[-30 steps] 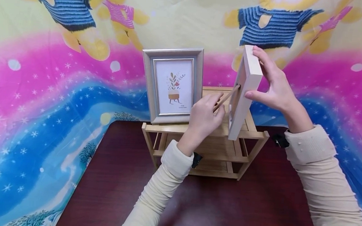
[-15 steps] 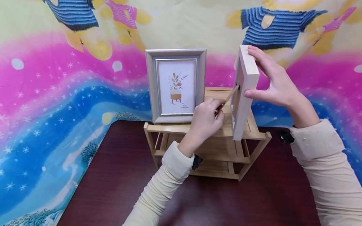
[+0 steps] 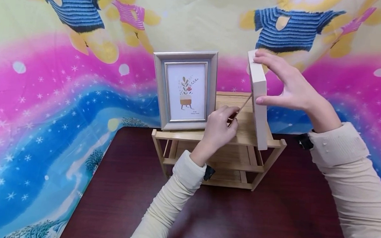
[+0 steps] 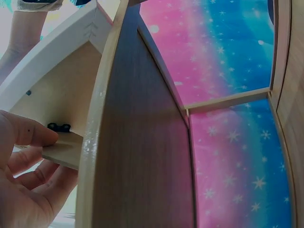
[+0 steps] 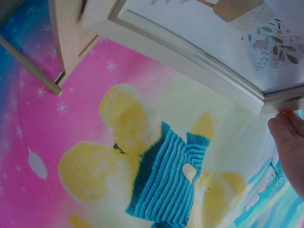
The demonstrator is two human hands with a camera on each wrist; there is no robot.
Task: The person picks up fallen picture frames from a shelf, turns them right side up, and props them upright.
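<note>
A white picture frame (image 3: 261, 119) stands edge-on at the right of a wooden shelf's top (image 3: 233, 96). My right hand (image 3: 287, 84) grips its edge, fingers over the top corner and thumb on the near side. My left hand (image 3: 220, 126) pinches the thin stand leg (image 3: 244, 106) behind the frame. In the left wrist view, this leg (image 4: 64, 156) swings out from the backboard below a black hinge (image 4: 59, 127). The right wrist view shows the frame's front (image 5: 190, 64), with a plant picture behind its border.
A second, silver-grey picture frame (image 3: 157, 92) with a potted-plant print stands upright on the shelf's left, close to my left hand. The tiered shelf rests on a dark red table (image 3: 115, 190). A colourful bear-print cloth (image 3: 65, 101) hangs behind.
The white frame has turned, so its back has swung out of the head view and its lower end has moved right. My left hand has shifted slightly right, still pinching the leg.
</note>
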